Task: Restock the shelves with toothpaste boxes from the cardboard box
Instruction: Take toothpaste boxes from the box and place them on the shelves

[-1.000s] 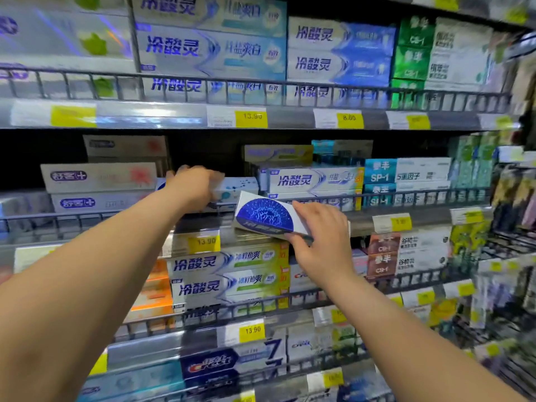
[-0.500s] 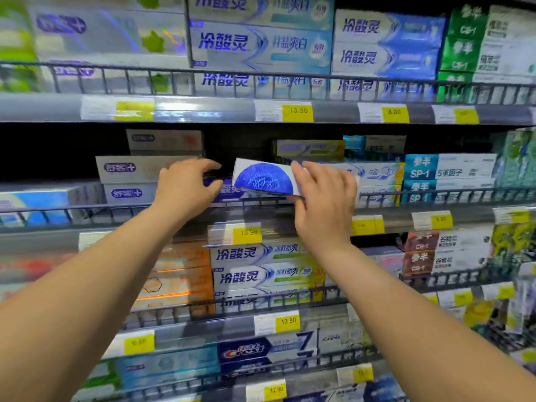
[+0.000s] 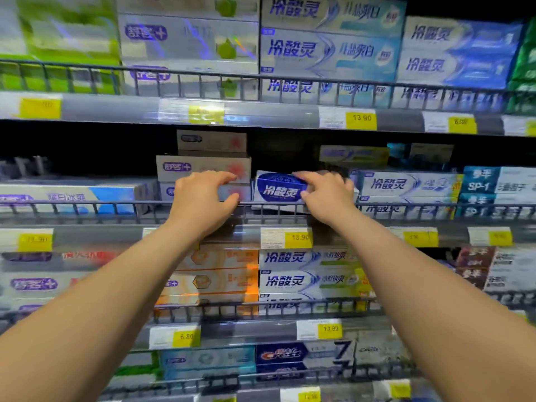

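A white toothpaste box with a dark blue end panel [image 3: 277,189] sits on the middle shelf behind the wire rail [image 3: 87,205]. My right hand [image 3: 324,195] grips its right part, fingers over the top and thumb at the front. My left hand [image 3: 203,198] hovers just left of the box with curled fingers apart, in front of a stack of white boxes with purple logos [image 3: 200,166]; it holds nothing. The cardboard box is out of view.
Shelves above and below are packed with toothpaste boxes behind wire rails, with yellow price tags [image 3: 361,120] on the shelf edges. A dark gap [image 3: 87,152] lies at the back left of the middle shelf. More white and blue boxes [image 3: 406,185] stand right of my right hand.
The box has gone from below the rail up and over it onto the middle shelf, turned so its blue end faces me. My left hand has let go of the box it was touching. The view shifted left.
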### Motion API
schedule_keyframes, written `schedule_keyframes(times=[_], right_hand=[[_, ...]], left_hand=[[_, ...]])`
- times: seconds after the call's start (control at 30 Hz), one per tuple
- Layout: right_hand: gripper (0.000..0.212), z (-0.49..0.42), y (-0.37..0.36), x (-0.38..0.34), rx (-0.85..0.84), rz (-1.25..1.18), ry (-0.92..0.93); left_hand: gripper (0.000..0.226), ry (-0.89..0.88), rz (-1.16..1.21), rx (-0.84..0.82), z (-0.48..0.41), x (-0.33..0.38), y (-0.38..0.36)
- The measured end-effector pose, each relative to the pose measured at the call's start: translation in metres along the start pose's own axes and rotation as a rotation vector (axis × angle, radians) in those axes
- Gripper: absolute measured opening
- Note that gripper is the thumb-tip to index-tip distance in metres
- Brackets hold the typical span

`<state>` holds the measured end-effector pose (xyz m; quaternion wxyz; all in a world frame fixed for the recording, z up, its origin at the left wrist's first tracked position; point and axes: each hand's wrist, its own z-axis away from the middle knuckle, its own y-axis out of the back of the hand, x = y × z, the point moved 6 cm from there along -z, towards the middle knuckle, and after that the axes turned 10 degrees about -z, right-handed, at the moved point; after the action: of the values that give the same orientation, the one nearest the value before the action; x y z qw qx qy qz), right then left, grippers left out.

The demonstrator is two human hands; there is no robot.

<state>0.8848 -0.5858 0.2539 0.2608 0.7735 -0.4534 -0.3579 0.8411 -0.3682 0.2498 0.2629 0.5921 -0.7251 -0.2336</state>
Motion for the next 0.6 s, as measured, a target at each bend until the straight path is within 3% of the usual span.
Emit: schedule_keyframes(times=[0.13,0.27,0.43,0.6], right_hand=[[0.045,-0.001,-0.003,0.002,-0.032,-0.005,-0.047],[0.043,0.014,-0.007,0.005,0.055,0.009,-0.071],[0.048,0.063,-0.002,-0.004,0.163,-0.269,0.076],[0.049,0.130,-0.008,-0.008,0.055,-0.434,0.191]], left_hand=[[0.037,-0.046,0.020,-0.003,0.000,0.005,-0.003],[0.037,-0.064,0.025,0.000,0.011,0.010,0.000],[0.038,-0.013,0.059,-0.022,0.049,0.022,0.014],[0.039,0.095,0.121,-0.103,0.120,0.042,0.019]])
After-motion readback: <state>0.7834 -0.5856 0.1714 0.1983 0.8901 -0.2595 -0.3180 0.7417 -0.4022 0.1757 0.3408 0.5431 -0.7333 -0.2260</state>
